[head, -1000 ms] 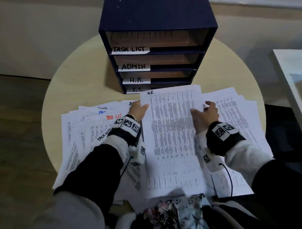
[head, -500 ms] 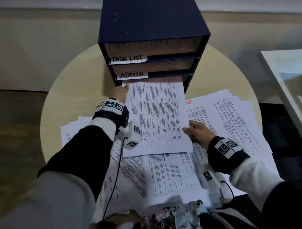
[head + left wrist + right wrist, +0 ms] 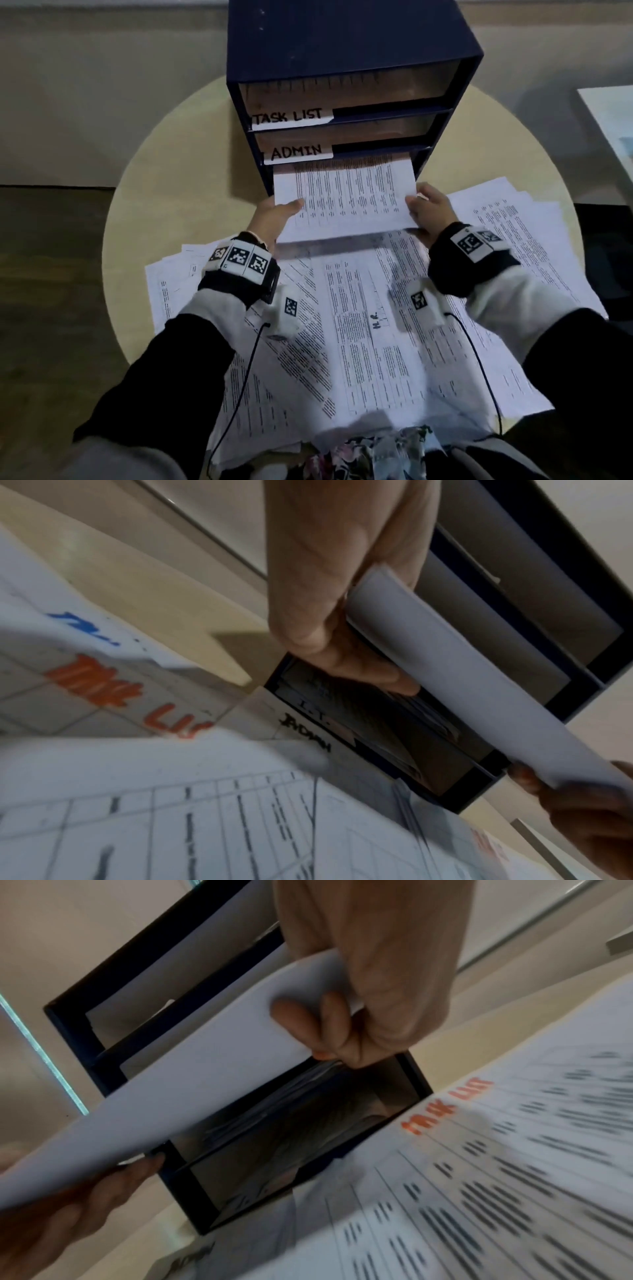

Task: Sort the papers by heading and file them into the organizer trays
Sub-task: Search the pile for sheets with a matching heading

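A dark blue organizer (image 3: 342, 51) stands at the back of the round table, its trays labelled TASK LIST (image 3: 291, 116) and ADMIN (image 3: 298, 152). A printed sheet (image 3: 346, 202) lies halfway into the tray below ADMIN. My left hand (image 3: 277, 214) pinches its left edge and my right hand (image 3: 430, 209) pinches its right edge. From the left wrist view the sheet (image 3: 462, 669) passes above the I.T. tray (image 3: 394, 731). The right wrist view shows fingers (image 3: 308, 1020) curled under the sheet (image 3: 205, 1074). The third tray's label is hidden by the sheet.
Many loose printed papers (image 3: 359, 325) overlap across the near half of the table (image 3: 171, 164), one marked H.R. (image 3: 376, 320). Sheets with orange TASK LIST headings (image 3: 113, 693) lie left and right. A white surface (image 3: 613, 116) stands at the right.
The sheet, lifted from the pile a second ago, has slid further into the third tray. My right hand has come up from the pile to pinch its right edge. The left hand has shifted nearer on the sheet.
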A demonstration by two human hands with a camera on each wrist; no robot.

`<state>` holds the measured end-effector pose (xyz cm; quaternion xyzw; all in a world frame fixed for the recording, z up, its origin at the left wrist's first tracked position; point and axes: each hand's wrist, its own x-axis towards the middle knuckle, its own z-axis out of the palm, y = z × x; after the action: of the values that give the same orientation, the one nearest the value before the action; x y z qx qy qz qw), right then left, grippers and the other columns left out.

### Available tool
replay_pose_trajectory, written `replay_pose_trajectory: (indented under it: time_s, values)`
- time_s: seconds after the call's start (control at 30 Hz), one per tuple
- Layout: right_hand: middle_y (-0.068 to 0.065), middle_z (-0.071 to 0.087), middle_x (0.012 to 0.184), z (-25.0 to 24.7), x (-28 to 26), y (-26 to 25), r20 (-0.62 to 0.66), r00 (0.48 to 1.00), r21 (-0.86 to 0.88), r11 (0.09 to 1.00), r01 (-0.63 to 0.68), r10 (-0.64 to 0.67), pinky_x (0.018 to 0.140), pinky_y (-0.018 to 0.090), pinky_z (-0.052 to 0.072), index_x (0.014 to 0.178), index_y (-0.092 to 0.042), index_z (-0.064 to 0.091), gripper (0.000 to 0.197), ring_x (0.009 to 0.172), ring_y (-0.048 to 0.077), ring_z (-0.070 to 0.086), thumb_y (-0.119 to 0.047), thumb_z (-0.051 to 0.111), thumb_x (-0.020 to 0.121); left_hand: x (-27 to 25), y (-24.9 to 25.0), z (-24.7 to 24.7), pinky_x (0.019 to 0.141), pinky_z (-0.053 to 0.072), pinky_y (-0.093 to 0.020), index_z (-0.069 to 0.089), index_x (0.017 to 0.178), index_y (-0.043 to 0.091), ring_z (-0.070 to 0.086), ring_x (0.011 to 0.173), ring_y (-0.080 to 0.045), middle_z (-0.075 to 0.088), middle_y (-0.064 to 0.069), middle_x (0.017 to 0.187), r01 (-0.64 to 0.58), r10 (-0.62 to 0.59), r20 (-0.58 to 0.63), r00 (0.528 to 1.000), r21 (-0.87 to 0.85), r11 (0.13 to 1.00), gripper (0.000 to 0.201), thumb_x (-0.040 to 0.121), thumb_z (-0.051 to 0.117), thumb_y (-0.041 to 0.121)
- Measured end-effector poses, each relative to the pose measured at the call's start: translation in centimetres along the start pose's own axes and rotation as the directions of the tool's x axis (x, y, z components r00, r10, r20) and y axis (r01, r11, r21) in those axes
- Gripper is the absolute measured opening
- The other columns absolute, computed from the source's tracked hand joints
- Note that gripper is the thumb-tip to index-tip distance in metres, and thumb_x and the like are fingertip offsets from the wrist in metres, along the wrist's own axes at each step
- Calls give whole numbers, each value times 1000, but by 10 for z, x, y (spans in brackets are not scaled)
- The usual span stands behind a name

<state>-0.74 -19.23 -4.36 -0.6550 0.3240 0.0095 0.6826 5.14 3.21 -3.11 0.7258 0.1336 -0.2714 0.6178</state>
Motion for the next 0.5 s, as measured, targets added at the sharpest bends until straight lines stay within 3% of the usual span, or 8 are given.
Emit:
replay_pose_trajectory:
  time_s: [0.07,0.13,0.2,0.27,0.3,0.37,0.43,0.5]
  values:
    - [-4,50,51,12,11,-13,-60,998,5,1000,17,-17,39,15,37,69,-17,47,31,43,9,46,-1,37,94,-1,-2,-4,85,48,-25,53,127,7,57,105,-17,59,0,118,-5,7,26,1000,-51,999,38,91,58,20]
    - [-10,41,40,18,22,-22,-101,994,12,999,31,-30,48,21,35,66,-17,46,31,38,7,38,-4,40,94,1,-1,-9,80,53,-34,55,118,6,65,78,-20,68,-8,101,66,-59,50,997,-152,986,34,88,62,19]
    - [-9,39,41,20,28,-26,-119,993,23,999,27,-24,58,26,36,64,-17,43,32,41,8,36,-6,40,94,4,4,-10,74,54,-37,56,106,2,65,55,-15,72,-10,75,99,-91,58,994,-175,980,25,87,63,18]
    - [-4,38,52,20,28,-28,-106,994,67,998,-5,12,61,27,40,65,-18,43,31,49,12,36,-8,41,94,12,10,-9,54,54,-26,50,112,-5,62,43,-9,70,-7,60,95,-93,17,996,-167,981,28,91,57,13]
    - [-1,39,58,19,27,-27,-79,996,131,991,-37,47,58,27,43,67,-18,44,29,51,13,39,-9,42,94,15,14,-7,45,51,-20,43,121,-6,61,41,-8,69,-7,57,88,-92,-16,996,-169,982,34,93,53,10]
    - [1,47,67,17,23,-23,-11,996,224,971,-84,89,48,24,44,72,-14,47,24,54,17,49,-7,43,94,23,19,-3,41,48,-15,36,127,-4,60,43,-7,68,-6,56,92,-102,-47,994,-180,979,36,95,49,8]
    - [1,53,55,18,21,-20,24,997,210,975,-74,71,41,21,37,68,-11,45,27,46,14,49,2,44,92,25,22,0,49,47,-18,43,112,3,57,53,-9,68,-5,54,105,-118,-50,992,-217,971,19,96,48,10]
    - [2,49,50,19,25,-19,6,999,153,988,-36,35,41,23,31,66,-11,43,31,40,13,45,7,43,90,24,22,3,55,48,-18,44,98,7,57,59,-10,69,-6,64,76,-96,-70,993,-240,968,9,95,50,13]
